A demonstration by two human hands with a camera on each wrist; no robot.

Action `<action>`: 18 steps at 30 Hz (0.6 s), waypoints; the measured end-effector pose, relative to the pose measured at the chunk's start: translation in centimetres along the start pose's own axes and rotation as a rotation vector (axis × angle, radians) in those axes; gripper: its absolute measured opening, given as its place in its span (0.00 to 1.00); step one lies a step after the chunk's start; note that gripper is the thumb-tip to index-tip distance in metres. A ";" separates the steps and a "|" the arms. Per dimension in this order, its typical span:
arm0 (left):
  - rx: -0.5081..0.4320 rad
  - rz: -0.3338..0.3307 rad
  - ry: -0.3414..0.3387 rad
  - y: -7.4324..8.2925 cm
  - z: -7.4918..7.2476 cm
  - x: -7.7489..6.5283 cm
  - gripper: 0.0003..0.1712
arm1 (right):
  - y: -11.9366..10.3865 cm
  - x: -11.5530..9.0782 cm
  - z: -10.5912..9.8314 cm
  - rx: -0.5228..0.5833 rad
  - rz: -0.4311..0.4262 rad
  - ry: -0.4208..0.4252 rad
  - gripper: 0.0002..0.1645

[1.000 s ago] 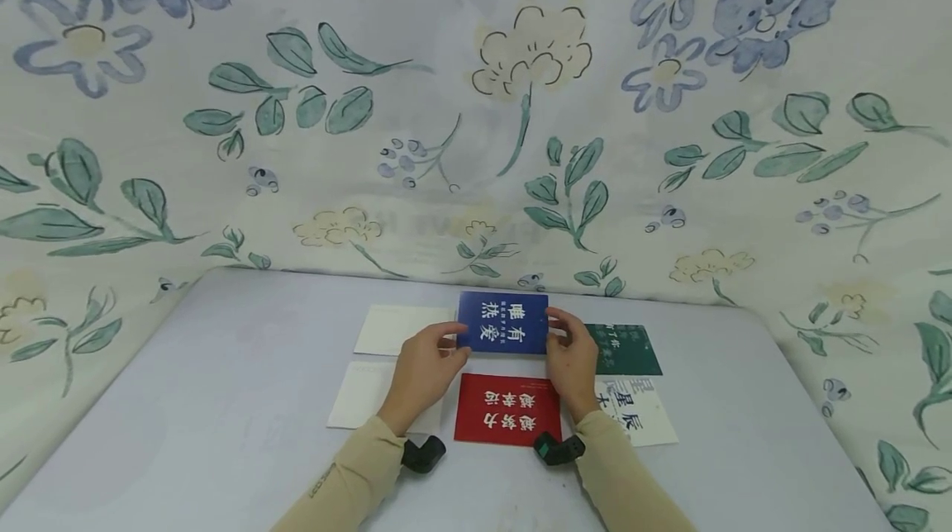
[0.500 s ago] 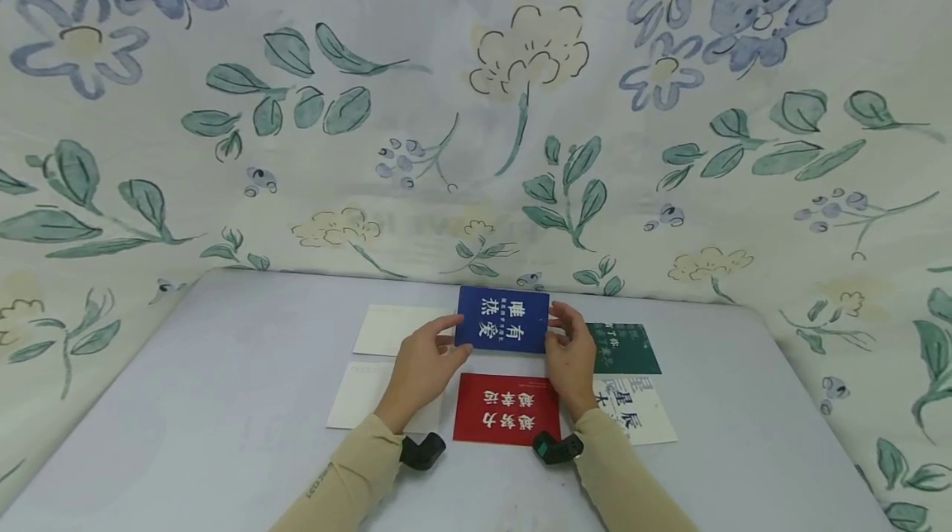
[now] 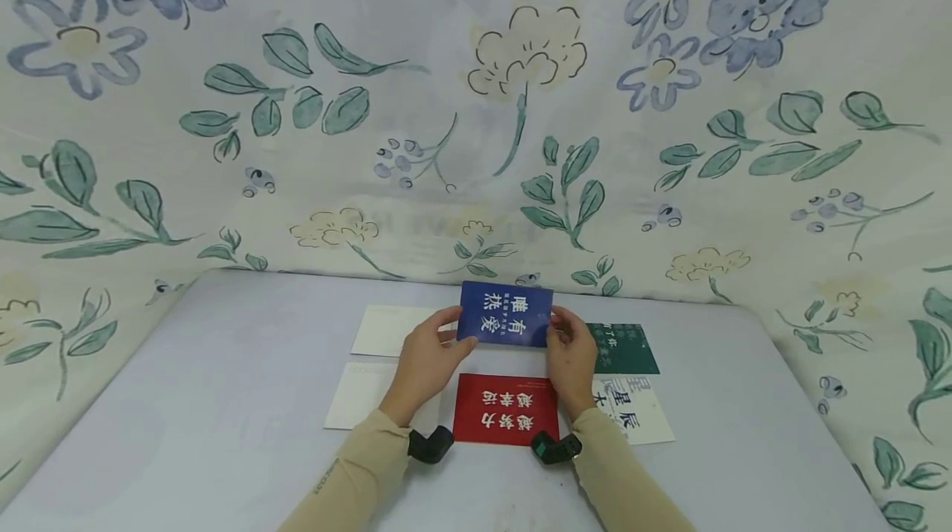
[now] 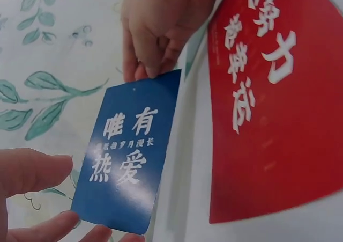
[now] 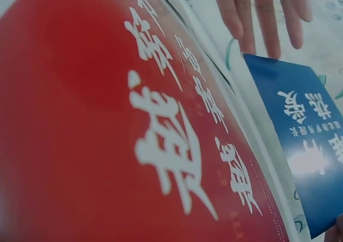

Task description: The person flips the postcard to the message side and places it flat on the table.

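A blue postcard [image 3: 506, 314] with white Chinese characters is tilted up above the far part of the table. At its right edge my right hand [image 3: 572, 358] pinches it, with curled fingers also seen in the left wrist view. My left hand [image 3: 427, 363] is at the opposite edge, its fingertips touching the card; the right wrist view shows those fingers [image 5: 265, 19] largely straight. Nearer to me, between the two wrists, a red postcard [image 3: 506, 409] with white characters lies flat. The backs of the fingers partly hide behind the blue card.
Two white cards [image 3: 390, 330] lie at the left, partly covered by the left hand. To the right are a dark green card [image 3: 628, 349] and a white card with blue characters [image 3: 645, 412]. A floral curtain [image 3: 446, 144] rises behind the white table [image 3: 223, 400].
The blue postcard has risen slightly and tipped a little, its far edge moving away from me. Both hands have moved up slightly with it. The other cards stay where they were.
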State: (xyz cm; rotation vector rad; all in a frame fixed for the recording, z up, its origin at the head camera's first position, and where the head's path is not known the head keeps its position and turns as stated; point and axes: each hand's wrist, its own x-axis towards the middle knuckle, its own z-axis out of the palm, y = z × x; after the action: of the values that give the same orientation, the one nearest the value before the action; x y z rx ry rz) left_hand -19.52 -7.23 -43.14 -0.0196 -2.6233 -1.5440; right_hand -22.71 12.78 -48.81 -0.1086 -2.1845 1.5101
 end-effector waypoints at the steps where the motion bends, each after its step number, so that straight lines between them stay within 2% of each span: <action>1: -0.006 0.001 0.004 0.1 0.0 0.1 0.30 | 0.0 0.0 0.0 0.004 0.001 0.005 0.18; 11: -0.048 -0.009 0.043 1.1 0.2 0.7 0.32 | -0.1 0.0 -0.1 0.002 0.027 0.004 0.20; 18: -0.057 -0.023 0.039 0.8 0.6 0.8 0.33 | -0.2 -0.1 -0.1 0.021 0.018 -0.005 0.22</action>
State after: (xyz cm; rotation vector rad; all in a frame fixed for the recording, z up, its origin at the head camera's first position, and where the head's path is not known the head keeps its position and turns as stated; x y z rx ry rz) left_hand -20.36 -6.34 -42.64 0.0360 -2.5587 -1.6090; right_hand -22.59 12.73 -48.62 -0.1174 -2.1770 1.5437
